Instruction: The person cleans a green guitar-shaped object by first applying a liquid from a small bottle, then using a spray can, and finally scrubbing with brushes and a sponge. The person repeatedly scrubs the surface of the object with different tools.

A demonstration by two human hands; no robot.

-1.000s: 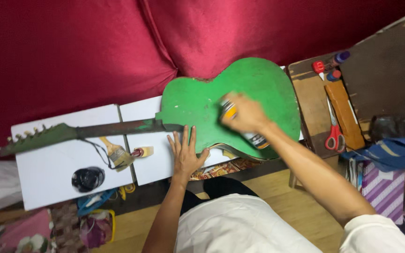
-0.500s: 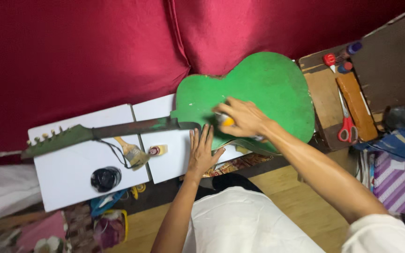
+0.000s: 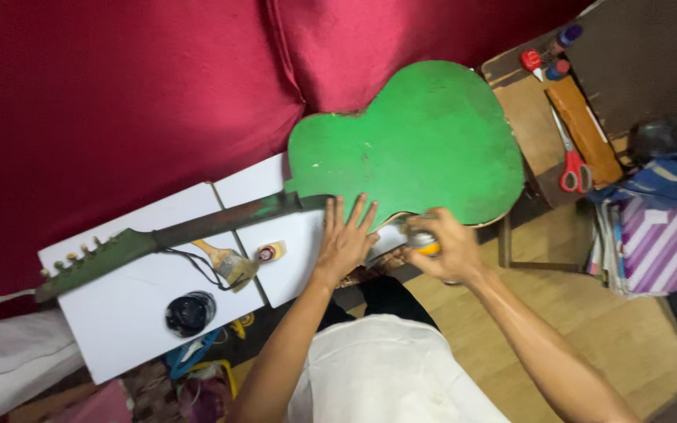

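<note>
Since the earlier frames, the right hand (image 3: 446, 249) has drawn back off the green face and now sits just past the near edge of the green guitar body (image 3: 421, 145), fingers wrapped around a spray can (image 3: 423, 242) with an orange band. In the head view, the left hand (image 3: 345, 239) lies flat and spread, fingers on the lower edge of the body where the neck (image 3: 174, 233) joins, gripping nothing. Neck and headstock stretch left across white boards (image 3: 123, 313), which also carry a paintbrush (image 3: 227, 262), a small bottle (image 3: 269, 252) and a dark round lid (image 3: 190, 312). Red curtain (image 3: 119, 102) hems the far edge. Right of the body, a wooden board (image 3: 538, 129) holds red-handled scissors (image 3: 570, 160). Bare wooden floor (image 3: 613, 329) opens beneath the right forearm.
</note>
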